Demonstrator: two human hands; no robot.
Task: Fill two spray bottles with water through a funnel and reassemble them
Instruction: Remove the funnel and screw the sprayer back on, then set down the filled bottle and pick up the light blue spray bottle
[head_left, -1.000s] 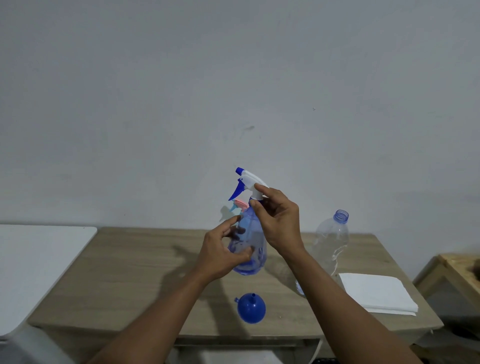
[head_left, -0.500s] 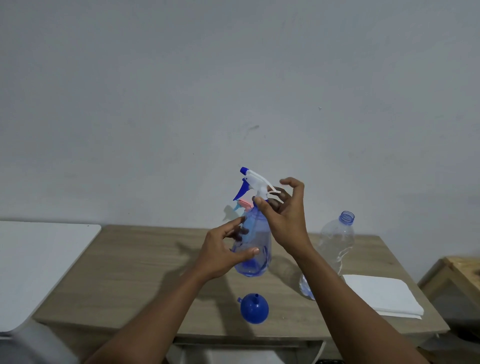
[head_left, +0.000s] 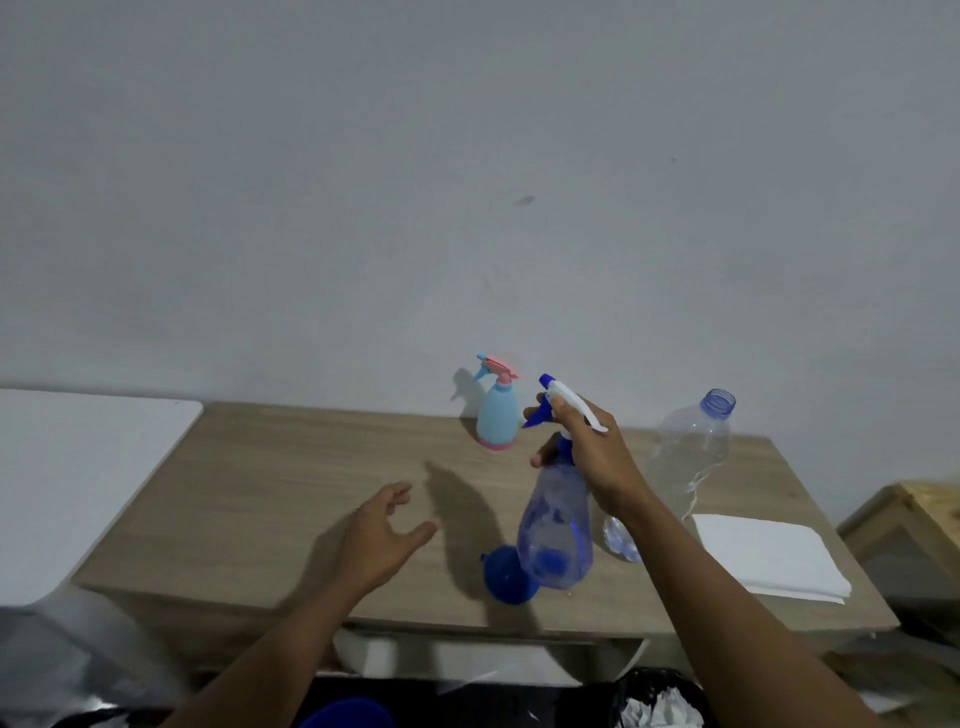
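My right hand (head_left: 595, 449) grips the neck and white-and-blue trigger head of a clear blue spray bottle (head_left: 556, 525), which hangs above the wooden table (head_left: 270, 483) with its head fitted on. My left hand (head_left: 382, 535) hovers open over the table, left of the bottle, holding nothing. A blue funnel (head_left: 504, 577) lies on the table just below and behind the bottle's base. A light blue spray bottle with a pink head (head_left: 497, 410) stands upright at the table's back edge by the wall.
An uncapped clear plastic water bottle (head_left: 691, 452) stands to the right of my right hand. A folded white cloth (head_left: 769, 556) lies at the table's right end. A white surface (head_left: 78, 467) adjoins the left; a wooden stool (head_left: 914, 525) is at right.
My left hand has let go of the blue bottle and dropped away to the left. My right hand has taken the bottle by its neck and lowered it; the view has tilted down.
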